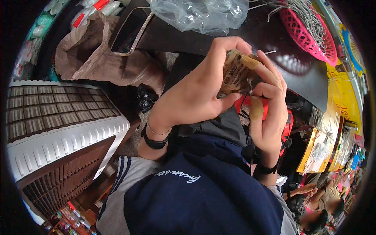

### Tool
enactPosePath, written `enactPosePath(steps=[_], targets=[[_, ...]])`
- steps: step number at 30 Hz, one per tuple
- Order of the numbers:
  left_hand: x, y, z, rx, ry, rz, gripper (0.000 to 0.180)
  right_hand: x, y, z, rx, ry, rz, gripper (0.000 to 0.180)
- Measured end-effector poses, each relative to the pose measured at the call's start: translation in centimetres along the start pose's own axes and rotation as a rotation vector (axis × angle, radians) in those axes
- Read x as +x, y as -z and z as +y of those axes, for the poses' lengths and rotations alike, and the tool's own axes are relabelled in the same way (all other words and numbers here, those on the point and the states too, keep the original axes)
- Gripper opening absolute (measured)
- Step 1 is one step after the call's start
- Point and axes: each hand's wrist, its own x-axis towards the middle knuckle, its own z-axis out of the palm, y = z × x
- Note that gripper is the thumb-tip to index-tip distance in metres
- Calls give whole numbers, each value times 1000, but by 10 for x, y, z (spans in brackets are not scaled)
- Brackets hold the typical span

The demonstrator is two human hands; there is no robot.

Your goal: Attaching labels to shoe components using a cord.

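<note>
A small clear packet [237, 72] of brownish, thin metal pieces sits pinched between both hands, held up just in front of the person's chest and above the near edge of the dark tabletop [250, 35]. The left hand [196, 92] grasps it from the left, fingers curled over its top edge and thumb pressed under its lower edge; the right hand [268, 102] closes on its right side, fingertips on the packet's face, one finger wrapped in a tan bandage. Both wrists wear dark bands. On the tabletop a pink plastic basket [309, 37] holds a heap of grey wire hooks that spill over its rim, and a crumpled clear plastic bag [203, 13] lies at the far side, its contents impossible to tell. A brown paper bag [88, 53] stands open to the left, beside a flat dark panel with a metal frame [129, 31]. Further left a white tray [58, 121] is divided into many small compartments filled with rows of thin pale pieces. Yellow display cards [337, 113] with small packed goods hang at the right, and another person's hand [307, 190] shows low on the right. The hands and packet hide a red item [244, 103] beneath them.
</note>
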Motion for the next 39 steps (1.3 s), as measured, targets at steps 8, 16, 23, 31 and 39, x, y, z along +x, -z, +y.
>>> enactPosePath(steps=[8,16,23,31,39], targets=[[4,-5,6,61,101,47,52,-6,4,5,23,-39,28,16],[6,-9,14,210,96,-23,27,-8,10,4,-73,-41,-39,11],[9,-4,3,66,119,-27,34,-5,26,9,65,-180,253,7],[2,7,-13,-354,244,-30,38,3,121,27,1137,-185,615,26],[3,9,-8,-512,432,-151,37,10,140,40,1594,-68,372,27]])
